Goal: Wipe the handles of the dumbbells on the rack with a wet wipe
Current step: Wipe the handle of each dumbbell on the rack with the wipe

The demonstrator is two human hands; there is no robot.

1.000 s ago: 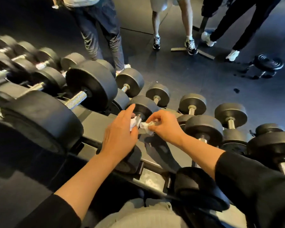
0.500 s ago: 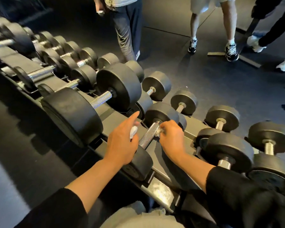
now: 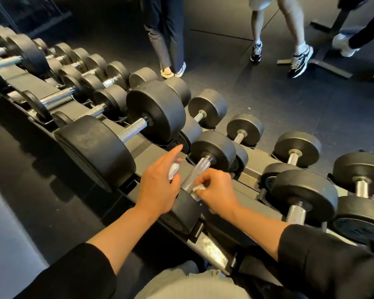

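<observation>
A small black dumbbell lies on the rack [image 3: 253, 171] in front of me, its knurled steel handle [image 3: 195, 172] bare along most of its length. My right hand [image 3: 217, 189] pinches a crumpled white wet wipe [image 3: 197, 189] against the near end of that handle. My left hand [image 3: 160, 184] sits just left of the handle, holding a second white wad of wipe [image 3: 173, 170] under the thumb, index finger pointing out. A larger dumbbell [image 3: 125, 130] lies to the left.
Several more dumbbells fill the rack, running far left [image 3: 95, 83] and right [image 3: 304, 195]. Three people stand on the dark floor beyond: legs [image 3: 166, 35] at top centre, trainers [image 3: 298, 59] at top right. A metal stand base [image 3: 324, 65] lies on the floor.
My right hand has slid the wipe down the handle from its far end toward the near weight. The view swung left, showing more of the rack. My left hand stayed beside the handle.
</observation>
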